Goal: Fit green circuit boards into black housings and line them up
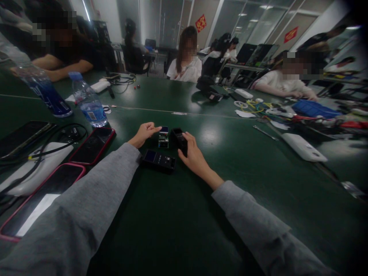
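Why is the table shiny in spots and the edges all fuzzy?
Head view: ceiling lights make pale glare on the green table beyond the right hand; the wide lens bends and blurs the corners; the water bottle stays fairly sharp.

Shared office workroom: long green table [258,161], glass partitions [258,23], seated co-workers [185,57].

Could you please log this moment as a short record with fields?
surface: green table
left hand: left hand, loosely closed, fingertips at a small circuit board with a blue screen
right hand: right hand, gripping a black casing
in front of wrists: flat black device lying on the table
to the left: two water bottles, phones in red cases
others: people seated across the table
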A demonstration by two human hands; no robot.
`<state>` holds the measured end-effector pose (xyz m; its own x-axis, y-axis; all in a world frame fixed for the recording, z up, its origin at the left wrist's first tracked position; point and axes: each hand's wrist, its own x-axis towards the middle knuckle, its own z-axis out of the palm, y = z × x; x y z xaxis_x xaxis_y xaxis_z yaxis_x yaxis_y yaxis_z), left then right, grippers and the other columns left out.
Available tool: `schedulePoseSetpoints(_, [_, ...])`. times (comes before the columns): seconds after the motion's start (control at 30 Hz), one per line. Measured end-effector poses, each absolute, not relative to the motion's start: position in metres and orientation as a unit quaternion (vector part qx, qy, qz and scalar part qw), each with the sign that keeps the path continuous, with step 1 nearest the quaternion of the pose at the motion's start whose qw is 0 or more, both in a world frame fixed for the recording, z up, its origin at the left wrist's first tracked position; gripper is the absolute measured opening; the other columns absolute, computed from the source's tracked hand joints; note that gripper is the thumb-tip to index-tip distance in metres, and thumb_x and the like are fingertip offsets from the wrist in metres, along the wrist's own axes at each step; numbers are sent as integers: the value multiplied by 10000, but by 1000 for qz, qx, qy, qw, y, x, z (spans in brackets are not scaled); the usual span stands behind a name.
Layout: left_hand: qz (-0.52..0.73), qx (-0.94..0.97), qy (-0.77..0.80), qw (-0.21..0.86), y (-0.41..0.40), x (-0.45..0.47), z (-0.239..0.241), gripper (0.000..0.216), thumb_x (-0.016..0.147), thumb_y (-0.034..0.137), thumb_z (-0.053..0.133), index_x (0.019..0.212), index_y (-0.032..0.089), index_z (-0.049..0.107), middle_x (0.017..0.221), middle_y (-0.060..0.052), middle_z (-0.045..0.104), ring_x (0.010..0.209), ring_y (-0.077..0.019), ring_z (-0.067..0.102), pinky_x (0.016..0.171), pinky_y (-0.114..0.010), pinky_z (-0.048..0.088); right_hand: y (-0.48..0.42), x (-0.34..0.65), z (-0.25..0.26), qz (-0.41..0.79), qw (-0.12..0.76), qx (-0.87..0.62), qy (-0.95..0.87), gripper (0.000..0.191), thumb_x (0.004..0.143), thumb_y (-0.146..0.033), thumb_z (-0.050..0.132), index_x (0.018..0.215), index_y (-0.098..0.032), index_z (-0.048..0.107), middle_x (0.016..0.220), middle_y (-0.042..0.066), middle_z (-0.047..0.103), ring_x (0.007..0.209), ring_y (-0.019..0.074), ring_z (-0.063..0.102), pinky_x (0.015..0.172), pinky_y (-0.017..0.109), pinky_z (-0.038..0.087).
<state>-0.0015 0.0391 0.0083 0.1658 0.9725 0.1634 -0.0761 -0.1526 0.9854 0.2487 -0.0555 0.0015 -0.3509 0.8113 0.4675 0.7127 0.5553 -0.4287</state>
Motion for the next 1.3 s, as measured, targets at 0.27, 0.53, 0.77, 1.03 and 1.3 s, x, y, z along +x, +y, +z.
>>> schedulePoseSetpoints(0.27, [505, 563, 398, 519, 38, -2, 10, 616, 707, 379, 869, 605, 221, 282, 558, 82, 332, 489, -58, 300, 469, -222, 191, -52, 250, -4, 77, 338, -503, -792, 670, 965, -340, 520, 1560, -166, 268, 1509, 227, 420, 1380, 398, 492, 1106, 660, 470])
schedulePoseSetpoints(0.53, [506, 555, 402, 523, 38, -1, 10, 605, 705, 365, 867, 604, 221, 288, 550, 83, 342, 482, -58, 308, 464, -220, 192, -54, 251, 1, 68, 346, -478, -804, 628, 964, -277, 506, 1543, -164, 292, 1545, 207, 430, 1426, 353, 460, 1166, 619, 425])
schedulePoseSetpoints(0.77, [511, 556, 402, 519, 40, -1, 8, 610, 697, 361, 872, 600, 219, 287, 551, 82, 343, 490, -61, 315, 477, -220, 211, -56, 249, 6, 56, 348, -460, -815, 691, 941, -191, 493, 1576, -219, 223, 1597, 158, 385, 1480, 323, 392, 1203, 610, 386])
schedulePoseSetpoints(1.03, [509, 556, 401, 520, 38, -1, 9, 601, 708, 368, 859, 607, 226, 284, 548, 84, 336, 484, -63, 302, 474, -230, 185, -59, 249, 10, 40, 362, -448, -816, 701, 956, -144, 477, 1592, -248, 200, 1628, 131, 346, 1505, 298, 350, 1229, 600, 358])
schedulePoseSetpoints(1.3, [515, 561, 409, 503, 37, 0, 10, 605, 708, 359, 855, 599, 226, 275, 544, 87, 306, 488, -63, 271, 483, -246, 157, -65, 246, 18, 10, 407, -434, -804, 748, 1007, -193, 472, 1626, -329, 75, 1666, 63, 291, 1524, 279, 310, 1247, 603, 318])
